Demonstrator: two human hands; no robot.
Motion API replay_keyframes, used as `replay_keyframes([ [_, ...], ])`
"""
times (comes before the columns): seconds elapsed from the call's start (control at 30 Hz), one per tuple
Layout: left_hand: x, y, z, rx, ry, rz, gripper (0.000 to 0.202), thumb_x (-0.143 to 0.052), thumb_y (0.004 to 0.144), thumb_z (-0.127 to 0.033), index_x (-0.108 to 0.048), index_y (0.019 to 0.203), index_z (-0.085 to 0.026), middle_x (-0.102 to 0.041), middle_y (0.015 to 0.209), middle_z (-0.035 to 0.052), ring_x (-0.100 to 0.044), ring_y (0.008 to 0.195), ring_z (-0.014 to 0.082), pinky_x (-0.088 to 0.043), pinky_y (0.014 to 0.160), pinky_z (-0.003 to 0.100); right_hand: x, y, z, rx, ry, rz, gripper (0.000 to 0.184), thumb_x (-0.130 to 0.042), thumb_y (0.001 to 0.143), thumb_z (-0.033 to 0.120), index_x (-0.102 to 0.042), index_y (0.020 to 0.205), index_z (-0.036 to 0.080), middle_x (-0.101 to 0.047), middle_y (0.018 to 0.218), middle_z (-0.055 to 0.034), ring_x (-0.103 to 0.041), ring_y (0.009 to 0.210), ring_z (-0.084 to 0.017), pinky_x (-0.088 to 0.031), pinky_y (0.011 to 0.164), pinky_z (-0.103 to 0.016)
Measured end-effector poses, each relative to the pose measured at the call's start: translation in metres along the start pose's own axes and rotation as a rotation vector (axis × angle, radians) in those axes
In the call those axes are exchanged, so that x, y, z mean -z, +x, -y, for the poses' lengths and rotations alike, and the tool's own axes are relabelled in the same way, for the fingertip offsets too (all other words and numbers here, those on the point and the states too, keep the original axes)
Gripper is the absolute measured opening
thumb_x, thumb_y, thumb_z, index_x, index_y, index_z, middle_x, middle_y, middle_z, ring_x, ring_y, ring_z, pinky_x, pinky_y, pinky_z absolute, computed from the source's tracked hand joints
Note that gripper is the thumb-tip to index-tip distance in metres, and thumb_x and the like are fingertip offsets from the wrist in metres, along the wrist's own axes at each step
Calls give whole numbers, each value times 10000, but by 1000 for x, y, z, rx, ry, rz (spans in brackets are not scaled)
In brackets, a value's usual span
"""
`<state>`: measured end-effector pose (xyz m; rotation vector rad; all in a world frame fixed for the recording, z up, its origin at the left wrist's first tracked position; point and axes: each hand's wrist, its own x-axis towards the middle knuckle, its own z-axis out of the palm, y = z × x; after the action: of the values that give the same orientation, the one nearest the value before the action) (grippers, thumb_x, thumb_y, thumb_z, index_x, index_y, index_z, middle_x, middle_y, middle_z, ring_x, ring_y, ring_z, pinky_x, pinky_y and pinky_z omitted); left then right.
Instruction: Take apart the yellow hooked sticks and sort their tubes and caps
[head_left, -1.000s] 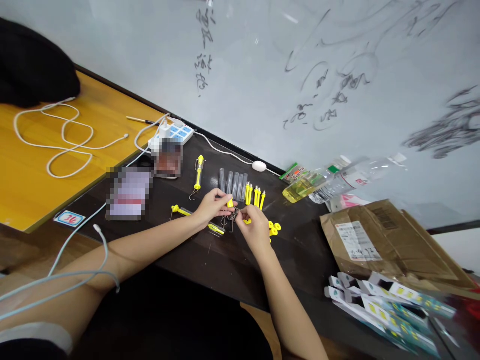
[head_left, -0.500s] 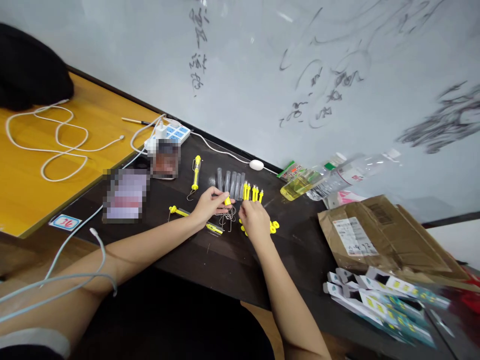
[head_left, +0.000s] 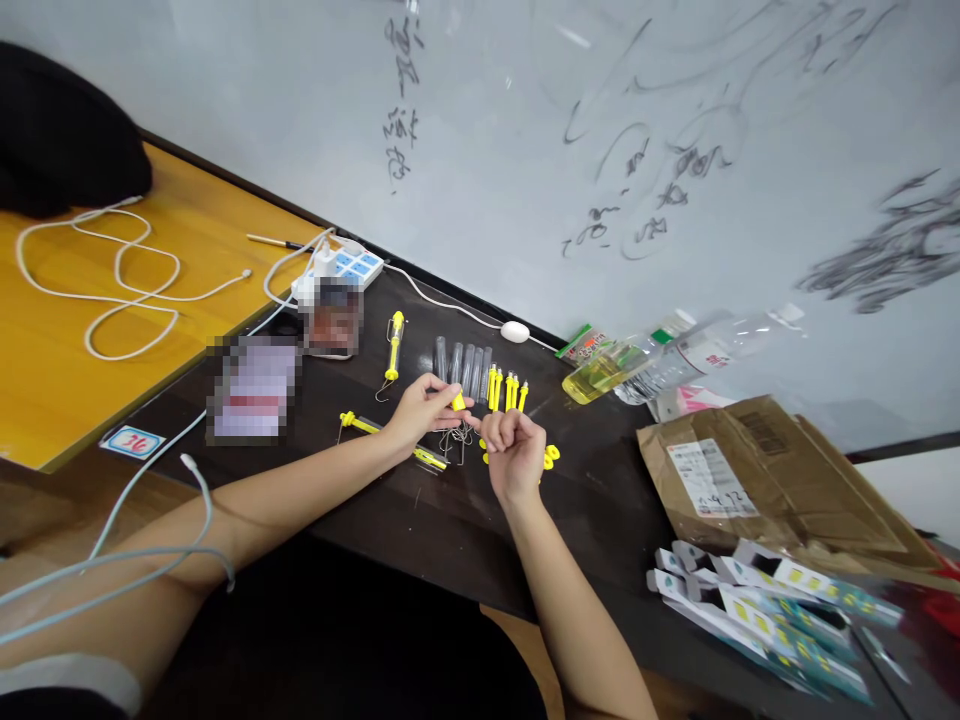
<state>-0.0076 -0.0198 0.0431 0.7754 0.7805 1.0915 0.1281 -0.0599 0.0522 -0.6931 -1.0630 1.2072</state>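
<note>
My left hand [head_left: 421,410] pinches a small yellow plastic piece [head_left: 458,401] above a tangle of thin wire hooks [head_left: 454,438] on the dark table [head_left: 420,520]. My right hand [head_left: 514,448] is curled closed beside it, fingertips meeting the left hand's; what it holds is hidden. Behind the hands stand several clear tubes [head_left: 465,365] and a row of yellow-capped pieces [head_left: 508,390]. Loose yellow parts [head_left: 552,455] lie to the right of my right hand. Two assembled yellow-ended tools [head_left: 394,345] [head_left: 356,423] lie to the left.
A power strip [head_left: 341,268] with white cables sits at the back left, by an orange table [head_left: 90,330]. Bottles [head_left: 652,365] lie at the wall; a cardboard package [head_left: 757,480] and printed small boxes [head_left: 772,600] are at right. A scribbled whiteboard wall rises behind.
My right hand has lifted slightly from the table and turned, its fingers curling toward my left hand. The left hand stays put with the yellow piece.
</note>
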Motion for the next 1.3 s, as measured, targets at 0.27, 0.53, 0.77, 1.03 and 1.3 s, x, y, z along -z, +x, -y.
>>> replay_keyframes([
  [0.27,0,0,2,-2,2,15,297,-673,791,-355,-441,798,-170,-725,849,70,-709,688,156,-562,693,293,3,3,1,-45,9,-18,415,-419,855,415,-321,503,219,-282,464,66,-303,472,-113,-469,858,-437],
  [0.53,0,1,3,-5,5,17,336,-700,761,-374,-435,784,-170,-730,854,80,-704,671,153,-563,655,281,5,4,-1,-66,28,-11,412,-430,855,408,-334,501,221,-285,465,64,-308,472,-116,-478,848,-437],
  [0.77,0,0,4,10,19,20,339,-704,758,-373,-436,791,-168,-728,845,76,-700,665,145,-559,638,264,4,4,-1,-87,20,1,414,-437,853,414,-339,500,219,-283,460,62,-304,472,-118,-487,813,-411],
  [1.03,0,0,4,5,18,20,332,-696,766,-373,-434,799,-172,-727,881,89,-704,667,152,-560,642,271,5,2,0,-70,-1,-10,415,-413,854,413,-320,502,213,-286,470,58,-293,479,-117,-485,800,-406],
  [1.3,0,-1,3,5,24,27,313,-683,781,-362,-437,807,-171,-722,884,88,-707,691,157,-565,642,268,6,3,0,-66,15,-10,413,-413,857,410,-321,505,215,-277,471,60,-296,476,-117,-489,799,-405],
])
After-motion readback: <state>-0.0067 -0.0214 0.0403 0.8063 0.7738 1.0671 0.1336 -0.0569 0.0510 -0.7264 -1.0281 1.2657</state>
